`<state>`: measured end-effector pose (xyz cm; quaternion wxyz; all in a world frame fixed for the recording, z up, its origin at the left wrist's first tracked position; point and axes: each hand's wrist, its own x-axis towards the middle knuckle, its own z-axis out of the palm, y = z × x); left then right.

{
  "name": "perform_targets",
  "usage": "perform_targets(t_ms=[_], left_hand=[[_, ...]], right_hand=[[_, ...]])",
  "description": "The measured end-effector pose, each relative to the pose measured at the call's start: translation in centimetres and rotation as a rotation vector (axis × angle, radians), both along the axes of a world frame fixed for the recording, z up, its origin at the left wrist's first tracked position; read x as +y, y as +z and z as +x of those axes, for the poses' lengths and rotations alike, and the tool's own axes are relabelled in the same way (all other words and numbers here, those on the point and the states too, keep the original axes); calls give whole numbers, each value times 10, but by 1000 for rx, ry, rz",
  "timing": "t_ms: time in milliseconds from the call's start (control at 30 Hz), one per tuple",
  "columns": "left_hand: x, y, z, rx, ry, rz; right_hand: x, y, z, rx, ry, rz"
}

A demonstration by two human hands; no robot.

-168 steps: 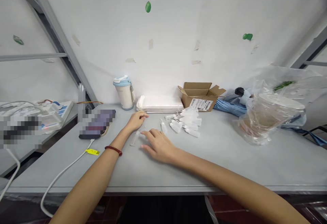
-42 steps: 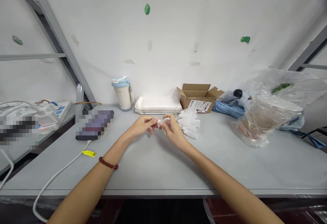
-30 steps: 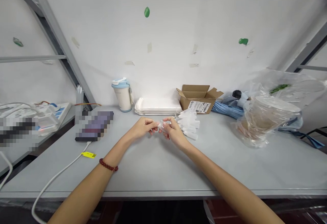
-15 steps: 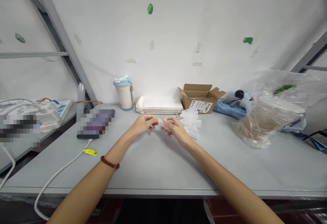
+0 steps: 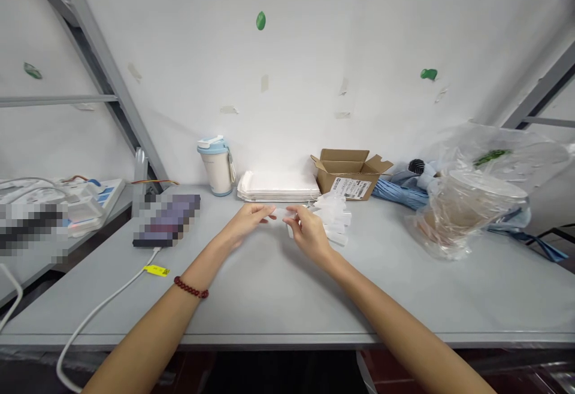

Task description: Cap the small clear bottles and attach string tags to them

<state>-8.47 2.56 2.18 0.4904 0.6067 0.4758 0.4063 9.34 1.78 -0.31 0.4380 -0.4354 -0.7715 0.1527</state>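
Observation:
A small translucent white piece (image 5: 281,212), too blurred to name more exactly, spans the gap between my two hands just above the table. My left hand (image 5: 245,225) has its thumb and fingertips closed at the piece's left end. From the other side, my right hand (image 5: 311,235) pinches it between thumb and index finger. Just beyond the right hand lies a loose heap of similar whitish, translucent pieces (image 5: 339,219), partly covered by that hand.
At the back stand a cream tumbler (image 5: 215,169), a stack of white envelope-like packets (image 5: 279,185) and an open cardboard box (image 5: 348,181). A plastic-wrapped spool (image 5: 471,208) sits right, beside blue fabric (image 5: 399,193). A blurred-out device (image 5: 168,220) with a white cable (image 5: 108,298) lies left.
My hands have drawn slightly apart, showing more of the translucent piece between them. The left fingers have straightened, and the right hand has turned a little. The whole view has shifted slightly.

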Motion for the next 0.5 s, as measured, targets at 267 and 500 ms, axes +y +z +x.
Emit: perform_targets(t_ms=[267, 500], left_hand=[[-6, 6, -1, 85, -26, 110], [-4, 4, 2, 136, -25, 187]], right_hand=[[-3, 6, 1, 47, 15, -50], [-2, 14, 2, 236, 36, -322]])
